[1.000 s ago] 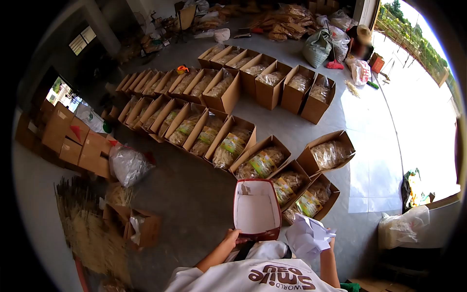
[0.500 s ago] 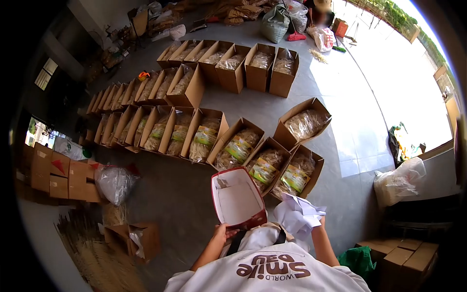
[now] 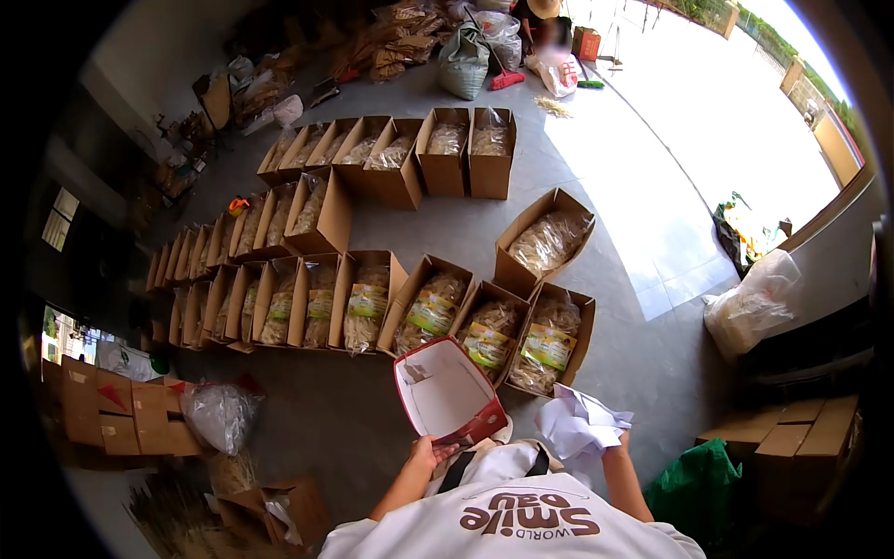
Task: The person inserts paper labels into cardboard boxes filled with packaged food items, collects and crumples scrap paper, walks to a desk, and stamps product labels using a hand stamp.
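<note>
The head view takes in a grey floor (image 3: 345,401) inside a dim room, with hard sunlight pouring through the wide opening at the right and bleaching the ground there. At the far end a person in a hat (image 3: 543,9) is beside a white bag with red lettering (image 3: 562,78), near a red broom head (image 3: 507,80) and a bulging green sack (image 3: 464,63).

The left hand (image 3: 430,453) grips the near edge of a red box (image 3: 450,391), which tilts with its white interior facing up and a dull patch on the far inner wall. The box is in front of the wearer's body, just ahead of those fingers. The right hand (image 3: 622,440) clasps crumpled white paper (image 3: 582,421) at its right side; the sheets cover much of the fingers.

Beyond the hands, open cartons (image 3: 587,347) stand in rows, packed with clear bags of pale, dry strips (image 3: 535,374). Those in the nearest row show green-and-yellow labels (image 3: 548,346); contents farther left are too small to tell. One carton (image 3: 510,272) stands out of line, just beyond the row's right end, its clear bag (image 3: 548,242) filling the mouth. Closed cartons (image 3: 149,410) are stacked at the left, next to a clear plastic bag (image 3: 221,416).
</note>
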